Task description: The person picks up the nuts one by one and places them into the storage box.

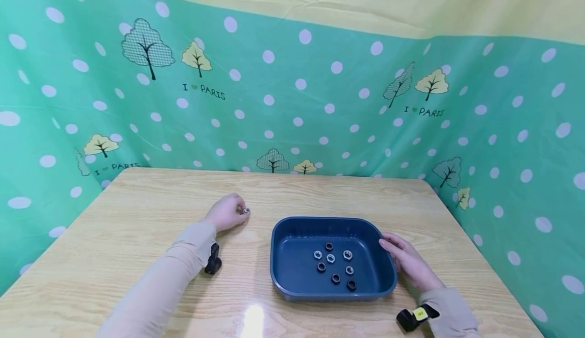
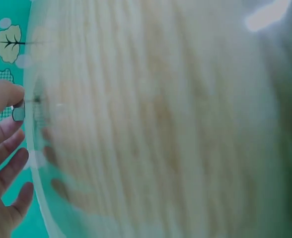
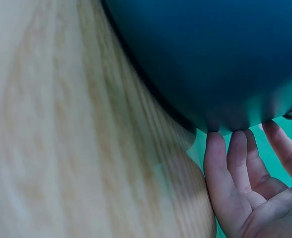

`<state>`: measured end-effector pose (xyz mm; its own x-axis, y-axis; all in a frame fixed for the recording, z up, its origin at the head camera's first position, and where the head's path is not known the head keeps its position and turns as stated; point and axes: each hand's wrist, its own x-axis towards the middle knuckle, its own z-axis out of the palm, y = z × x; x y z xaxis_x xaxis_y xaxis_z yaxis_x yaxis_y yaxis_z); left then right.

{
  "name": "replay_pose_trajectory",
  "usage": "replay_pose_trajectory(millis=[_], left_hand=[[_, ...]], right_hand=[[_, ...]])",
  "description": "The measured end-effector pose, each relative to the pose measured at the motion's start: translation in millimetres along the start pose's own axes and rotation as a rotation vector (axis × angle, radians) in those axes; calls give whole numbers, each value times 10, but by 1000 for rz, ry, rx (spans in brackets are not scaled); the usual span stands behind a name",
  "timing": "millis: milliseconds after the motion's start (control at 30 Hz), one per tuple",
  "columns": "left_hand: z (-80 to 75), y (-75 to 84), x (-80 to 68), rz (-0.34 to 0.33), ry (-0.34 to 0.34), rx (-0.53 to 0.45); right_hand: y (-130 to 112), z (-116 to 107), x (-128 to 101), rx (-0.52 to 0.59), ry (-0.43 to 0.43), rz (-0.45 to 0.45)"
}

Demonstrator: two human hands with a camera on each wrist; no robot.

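Note:
A dark blue tray [image 1: 285,257] sits on the wooden table [image 1: 146,211] and holds several silver and black hex nuts [image 1: 331,258]. My left hand [image 1: 227,212] rests on the table left of the tray and pinches a small silver nut [image 1: 245,210] at its fingertips; the left wrist view shows that nut [image 2: 18,113] between thumb and finger. My right hand [image 1: 408,262] lies against the tray's right outer wall, fingers straight; in the right wrist view its fingertips [image 3: 230,148] touch the tray's blue side [image 3: 210,59].
Green dotted curtain walls [image 1: 292,104] close in the table at the back and on both sides. Black wrist camera mounts [image 1: 213,260] sit on both forearms. Bare wood lies left of and behind the tray.

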<state>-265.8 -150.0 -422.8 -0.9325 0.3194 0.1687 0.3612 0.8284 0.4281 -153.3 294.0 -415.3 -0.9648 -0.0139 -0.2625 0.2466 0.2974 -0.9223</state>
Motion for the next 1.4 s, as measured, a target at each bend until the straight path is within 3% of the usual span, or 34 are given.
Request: replay_pose_trajectory(millis=[200, 767, 1400], left_hand=[[-68, 55, -32, 1, 6, -54], [-252, 308, -162, 125, -5, -57], [-284, 431, -275, 183, 22, -59]], right_hand=[[14, -6, 0, 5, -1, 3], [19, 3, -19, 63, -28, -37], [14, 11, -22, 51, 6, -35]])
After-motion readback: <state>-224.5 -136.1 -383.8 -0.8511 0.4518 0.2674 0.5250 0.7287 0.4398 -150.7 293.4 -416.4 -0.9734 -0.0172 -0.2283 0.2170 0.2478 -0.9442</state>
